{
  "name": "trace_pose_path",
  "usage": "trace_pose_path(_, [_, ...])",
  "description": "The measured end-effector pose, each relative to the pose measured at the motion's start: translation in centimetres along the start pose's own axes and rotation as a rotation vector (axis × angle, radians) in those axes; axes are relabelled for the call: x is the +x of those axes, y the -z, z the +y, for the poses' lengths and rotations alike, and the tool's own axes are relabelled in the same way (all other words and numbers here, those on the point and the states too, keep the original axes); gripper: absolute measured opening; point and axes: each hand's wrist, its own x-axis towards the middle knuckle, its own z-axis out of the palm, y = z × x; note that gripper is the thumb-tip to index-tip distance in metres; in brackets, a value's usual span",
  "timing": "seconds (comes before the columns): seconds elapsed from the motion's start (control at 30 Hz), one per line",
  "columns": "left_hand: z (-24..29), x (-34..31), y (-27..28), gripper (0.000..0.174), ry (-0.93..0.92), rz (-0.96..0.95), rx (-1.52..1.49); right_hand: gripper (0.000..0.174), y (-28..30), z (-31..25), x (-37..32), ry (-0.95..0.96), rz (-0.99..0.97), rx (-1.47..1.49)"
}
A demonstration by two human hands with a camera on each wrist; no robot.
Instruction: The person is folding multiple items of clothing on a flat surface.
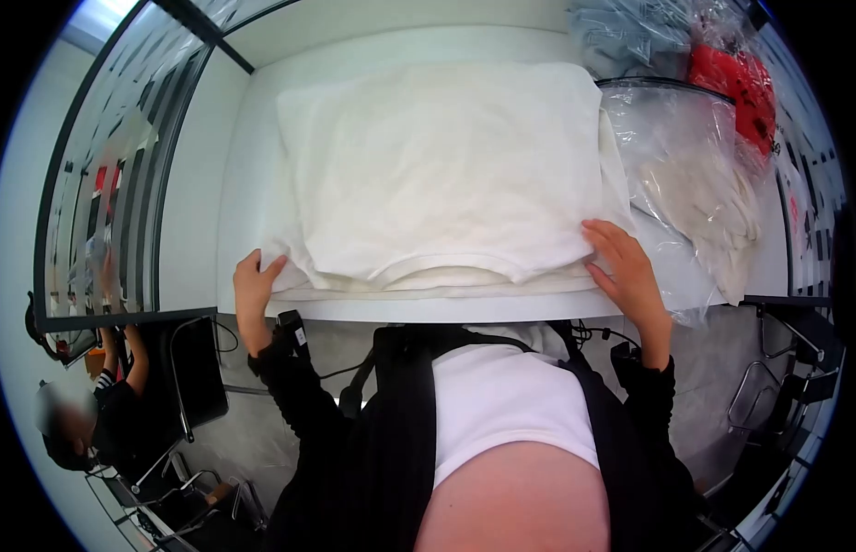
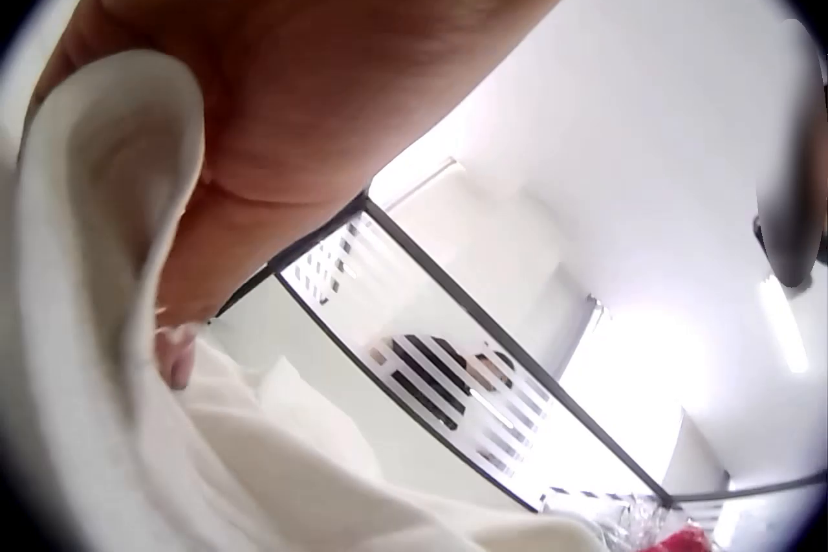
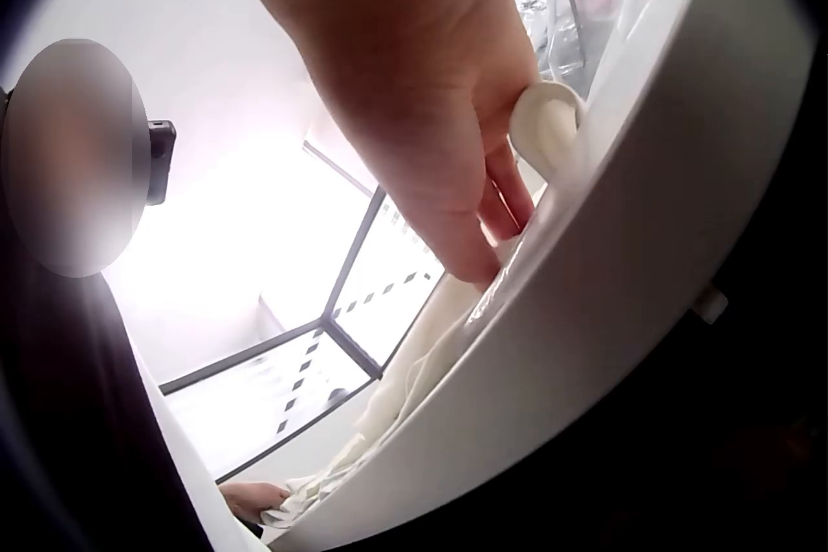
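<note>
A white shirt lies spread on the white table, its curved neckline toward the person. At its near left corner, my left hand grips the cloth between thumb and fingers. In the left wrist view, a thick fold of the shirt stands against the palm, and most fingers are hidden. My right hand holds the near right edge, thumb below the other fingers. The right wrist view has its fingertips down on the shirt close to the table edge, with a rolled fold beside them.
Clear plastic bags lie along the right side, one holding off-white cloth, others red cloth and blue-grey cloth. Black-framed panels border the table. Another person and chairs are at lower left.
</note>
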Motion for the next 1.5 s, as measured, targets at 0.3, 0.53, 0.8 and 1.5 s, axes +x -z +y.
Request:
trace_pose_path(0.3, [-1.2, -0.8, 1.0, 0.015, 0.237, 0.18, -0.681, 0.023, -0.7, 0.8, -0.5, -0.067, 0.031, 0.005])
trace_pose_path(0.53, [4.0, -4.5, 1.0, 0.032, -0.014, 0.196, 0.0, 0.029, -0.6, 0.4, -0.3, -0.052, 0.021, 0.013])
trace_pose_path(0.8, [3.3, -5.0, 0.0, 0.026, -0.237, 0.143, 0.061, 0.049, 0.7, 1.1, -2.1, -0.249, 0.09, 0.079])
trace_pose_path(1.5, [-0.2, -5.6, -0.7, 0.019, -0.24, 0.244, -0.3, 0.029, 0.7, 4.2, -4.8, -0.534, 0.146, 0.467])
